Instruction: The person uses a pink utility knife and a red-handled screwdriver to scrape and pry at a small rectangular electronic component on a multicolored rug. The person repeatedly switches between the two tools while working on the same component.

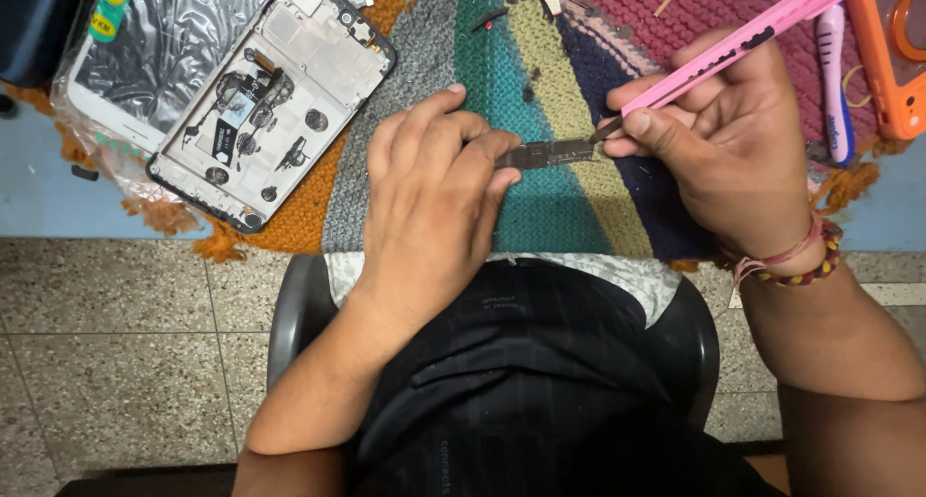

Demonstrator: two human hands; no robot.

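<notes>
Light blue tabletop (39, 198), striped knitted mat (540, 63) over it; speckled tile floor (116, 343) below, near me. Dark chair seat (299, 314) under lap. Left hand (429, 198) grip closed on small circuit board (550, 153), held just above mat centre. Right hand (719, 150) grip closed on pink cutter (743, 36), blade tip touching board's right end. Opened phone frame (275, 96) far left, plastic-wrapped screen (164, 53) beside it. Orange case (892, 53) cut off at right edge. I can't make out board details; small bits on far mat unclear.
</notes>
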